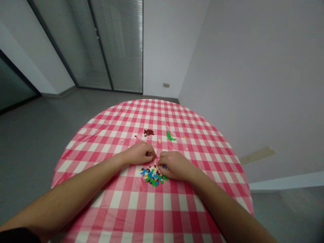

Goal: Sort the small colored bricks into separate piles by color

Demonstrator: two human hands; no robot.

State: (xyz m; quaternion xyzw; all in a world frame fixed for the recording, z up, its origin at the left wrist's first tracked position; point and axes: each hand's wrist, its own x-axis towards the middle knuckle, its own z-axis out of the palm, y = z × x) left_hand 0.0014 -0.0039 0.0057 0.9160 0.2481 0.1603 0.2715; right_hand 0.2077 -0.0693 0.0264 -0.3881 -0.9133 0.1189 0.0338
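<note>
Working at a pile of small plastic bricks (153, 177), mixed blue, green, dark red and a few pale, lying just under both grips and toward the body. Left hand (139, 153) sits just past the pile, fingers closed to a tight pinch; can't tell if a brick is in it, since the fingertips are mostly hidden. Right hand (175, 165) is at the pile's far right edge, fingers curled in, how far shut is unclear; a few blue bricks (164, 166) lie just beside them, contact unclear. Both hands nearly touch. Beyond the grips: dark red bricks (149, 132) and green bricks (170, 136) in separate small clusters, well apart. All on a pink gingham tablecloth (121, 199). Tips low and one brick per pinch looks best; wrists high would risk nudging the pile.
</note>
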